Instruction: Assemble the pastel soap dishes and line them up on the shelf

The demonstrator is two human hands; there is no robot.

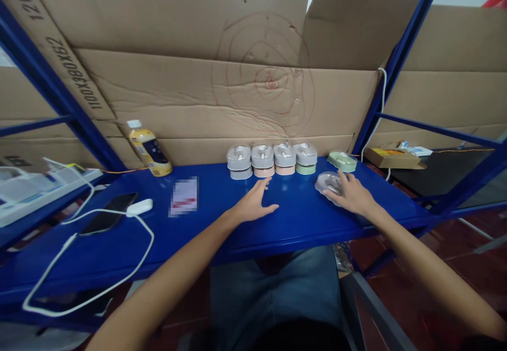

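My right hand (353,195) has its thumb and fingers on the rim of a clear plastic lid (325,182), low over the blue shelf. The hand covers part of the lid. Just behind it lies a shallow light green container (344,162) without a clear cover. My left hand (253,203) is open, its thumb spread from the fingers, with nothing in it. Beyond that hand stands a row of several small containers under clear lids: a grey one (240,173), two pink ones (264,172) and a green one (306,169).
The blue shelf (222,224) has cardboard (178,87) along its back. At left are a yellow drink bottle (147,148), a blurred packet (184,197), a phone (109,214) and a looping white cable (152,235). Blue posts (412,26) frame the sides; a cardboard box (390,158) is at right.
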